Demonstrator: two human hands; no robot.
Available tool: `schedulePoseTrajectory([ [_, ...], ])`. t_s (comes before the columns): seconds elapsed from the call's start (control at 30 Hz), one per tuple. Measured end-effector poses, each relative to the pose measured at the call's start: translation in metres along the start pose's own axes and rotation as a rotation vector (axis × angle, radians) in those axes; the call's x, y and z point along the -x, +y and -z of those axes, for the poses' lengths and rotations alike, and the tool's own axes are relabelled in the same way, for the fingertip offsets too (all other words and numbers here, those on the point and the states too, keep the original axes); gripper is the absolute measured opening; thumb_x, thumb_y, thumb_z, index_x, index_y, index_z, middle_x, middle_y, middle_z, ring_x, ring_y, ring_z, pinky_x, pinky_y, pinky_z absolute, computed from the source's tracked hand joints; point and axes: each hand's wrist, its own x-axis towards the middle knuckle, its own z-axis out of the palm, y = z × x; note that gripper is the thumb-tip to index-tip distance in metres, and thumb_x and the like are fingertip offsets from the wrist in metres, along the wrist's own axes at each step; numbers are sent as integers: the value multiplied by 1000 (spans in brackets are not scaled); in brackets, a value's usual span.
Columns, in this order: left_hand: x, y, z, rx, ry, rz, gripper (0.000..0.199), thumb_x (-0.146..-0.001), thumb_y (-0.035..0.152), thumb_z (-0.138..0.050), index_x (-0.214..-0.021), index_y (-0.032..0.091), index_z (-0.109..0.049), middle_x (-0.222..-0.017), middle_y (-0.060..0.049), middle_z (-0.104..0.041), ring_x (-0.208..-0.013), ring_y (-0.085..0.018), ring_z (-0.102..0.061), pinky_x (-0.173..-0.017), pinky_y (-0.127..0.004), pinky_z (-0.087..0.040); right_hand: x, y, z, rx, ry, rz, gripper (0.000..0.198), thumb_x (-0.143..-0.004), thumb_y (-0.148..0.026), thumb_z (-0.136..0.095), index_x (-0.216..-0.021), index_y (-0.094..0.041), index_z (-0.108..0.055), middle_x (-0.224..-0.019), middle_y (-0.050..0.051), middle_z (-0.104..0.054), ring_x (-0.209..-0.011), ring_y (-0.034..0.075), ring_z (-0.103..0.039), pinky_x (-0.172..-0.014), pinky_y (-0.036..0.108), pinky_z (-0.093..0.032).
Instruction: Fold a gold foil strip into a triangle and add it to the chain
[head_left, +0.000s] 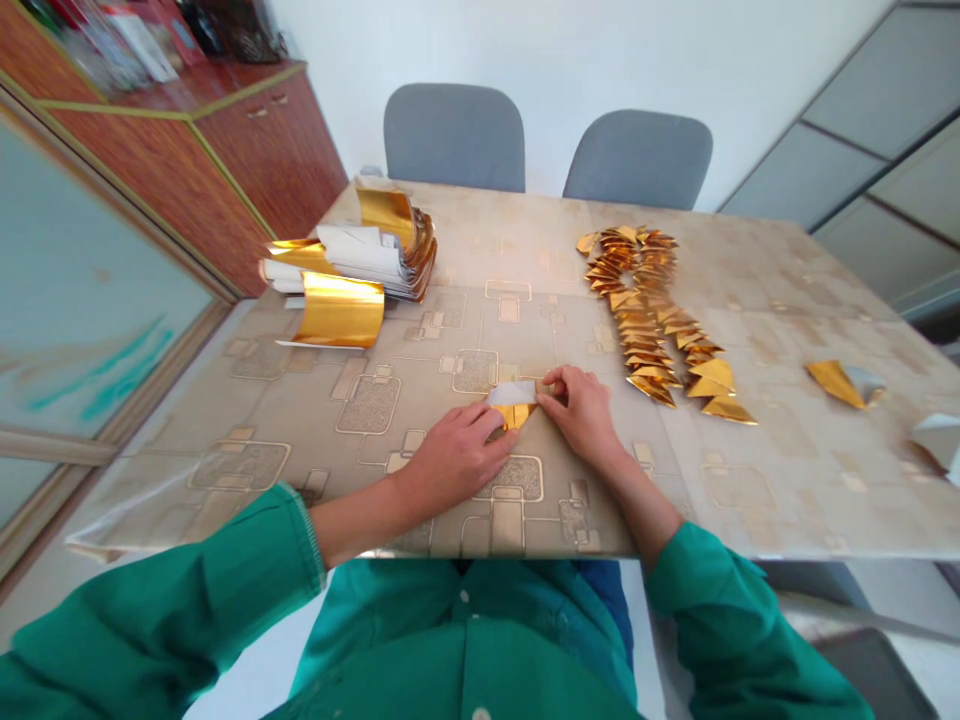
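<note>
A small, partly folded sheet of gold foil paper [514, 394] lies on the table in front of me, its pale back showing along the far strip and gold on the near part. My left hand [466, 448] presses on its left and near side with the fingertips. At the right edge, my right hand [579, 408] pinches the paper's corner between thumb and forefinger. Rows of folded gold paper pieces [643, 330] rest farther off to the right. Loose gold and white sheets [343, 310] are piled to the left, some curling upward.
The table [420, 400] has a patterned beige cover. One gold folded piece [838, 384] and a white paper piece [937, 440] lie at the right. Two grey chairs [454, 138] stand behind the table, with a wooden cabinet [262, 150] at the back left.
</note>
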Motion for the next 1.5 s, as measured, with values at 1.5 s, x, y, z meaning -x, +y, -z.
schedulePoseTrajectory([
  [1.5, -3, -50, -10, 33, 144, -84, 20, -100, 21, -50, -111, 18, -67, -111, -7, -69, -99, -19, -60, -85, -32, -50, 9, -7, 8, 60, -161, 465, 15, -97, -29, -56, -93, -23, -70, -98, 6, -71, -95, 23, -55, -82, 37, -41],
])
